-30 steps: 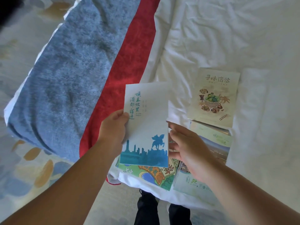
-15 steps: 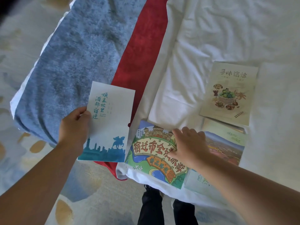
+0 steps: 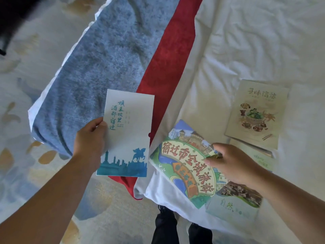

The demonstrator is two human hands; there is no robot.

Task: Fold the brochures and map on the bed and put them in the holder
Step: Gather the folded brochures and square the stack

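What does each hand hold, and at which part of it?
The left hand grips the white and blue brochure at its left edge, about midway. The right hand pinches the colourful map at its right edge.

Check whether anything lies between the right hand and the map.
Nothing visible does. The right hand already pinches the map at its right edge, and nothing else lies on the map. The left hand holds a white folder off to the map's left.
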